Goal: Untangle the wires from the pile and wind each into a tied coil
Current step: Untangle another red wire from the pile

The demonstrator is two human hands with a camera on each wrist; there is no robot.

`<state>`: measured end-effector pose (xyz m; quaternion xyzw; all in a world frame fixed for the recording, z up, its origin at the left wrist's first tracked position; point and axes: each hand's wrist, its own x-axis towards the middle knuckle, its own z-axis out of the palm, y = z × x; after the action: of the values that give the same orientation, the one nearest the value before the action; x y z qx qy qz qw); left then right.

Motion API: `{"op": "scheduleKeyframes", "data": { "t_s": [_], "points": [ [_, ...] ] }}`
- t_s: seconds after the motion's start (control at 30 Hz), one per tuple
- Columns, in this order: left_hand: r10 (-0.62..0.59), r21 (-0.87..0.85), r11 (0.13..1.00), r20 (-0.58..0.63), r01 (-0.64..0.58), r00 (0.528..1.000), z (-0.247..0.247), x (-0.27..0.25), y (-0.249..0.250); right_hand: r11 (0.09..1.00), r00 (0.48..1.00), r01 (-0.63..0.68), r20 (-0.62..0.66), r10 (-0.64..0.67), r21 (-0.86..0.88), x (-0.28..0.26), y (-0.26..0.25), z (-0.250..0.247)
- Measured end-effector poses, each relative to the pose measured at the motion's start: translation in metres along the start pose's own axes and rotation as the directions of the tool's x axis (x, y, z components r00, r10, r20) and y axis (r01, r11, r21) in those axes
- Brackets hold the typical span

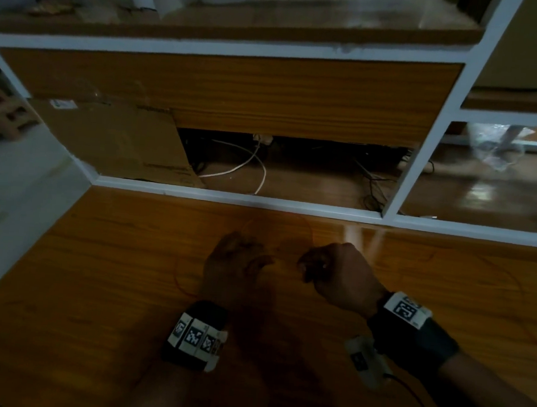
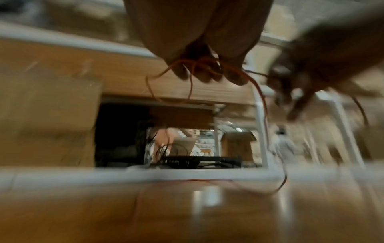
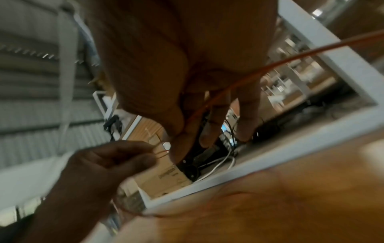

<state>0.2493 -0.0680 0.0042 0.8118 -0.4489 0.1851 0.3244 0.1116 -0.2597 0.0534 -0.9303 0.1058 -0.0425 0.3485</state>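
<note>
Wire, thin and orange, is bunched in loops in my left hand, fingers curled round it above the table, while my right hand pinches a strand that trails off to the right.

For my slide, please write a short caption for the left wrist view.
Left hand pinches loops of thin orange wire above the wooden table.

Black wristbands carry white coded marker tags.
</note>
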Motion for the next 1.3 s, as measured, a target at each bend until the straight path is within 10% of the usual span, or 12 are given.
{"op": "scheduleKeyframes", "data": {
  "t_s": [0.17,0.37,0.53,0.6,0.7,0.83,1.07,1.3],
  "points": [
    [-0.279,-0.199,0.943,-0.028,0.268,0.960,-0.016,0.005,-0.002,0.997,0.987,-0.074,-0.143,0.074,0.004,-0.006,0.019,0.008],
    [-0.635,-0.555,0.618,0.065,0.556,0.770,-0.008,0.014,0.003,0.994,0.974,-0.109,-0.200,0.104,-0.016,-0.011,0.034,0.009],
    [-0.886,-0.821,-0.038,0.291,0.569,0.361,-0.018,0.018,-0.012,0.943,0.927,-0.318,-0.243,0.287,-0.098,-0.022,0.078,-0.008],
    [-0.860,-0.754,0.028,0.316,0.657,0.400,-0.031,0.018,-0.019,0.909,0.919,-0.387,-0.154,0.364,-0.157,-0.031,0.099,-0.012],
    [-0.649,-0.588,0.369,0.391,0.720,0.652,-0.040,0.015,-0.012,0.891,0.911,-0.412,-0.063,0.408,-0.193,-0.040,0.108,-0.017],
    [-0.388,-0.357,0.718,0.507,0.598,0.769,-0.023,0.011,0.013,0.972,0.995,-0.097,-0.038,0.091,-0.215,-0.031,0.054,-0.020],
    [-0.236,-0.432,0.760,0.513,0.486,0.825,-0.016,0.020,0.026,0.956,0.968,0.247,-0.004,-0.251,-0.157,-0.008,0.013,0.001],
    [-0.479,-0.363,0.652,0.484,0.666,0.732,-0.062,-0.002,-0.036,0.970,0.907,-0.099,-0.422,-0.003,-0.222,-0.014,0.072,-0.069]
  ]
}}
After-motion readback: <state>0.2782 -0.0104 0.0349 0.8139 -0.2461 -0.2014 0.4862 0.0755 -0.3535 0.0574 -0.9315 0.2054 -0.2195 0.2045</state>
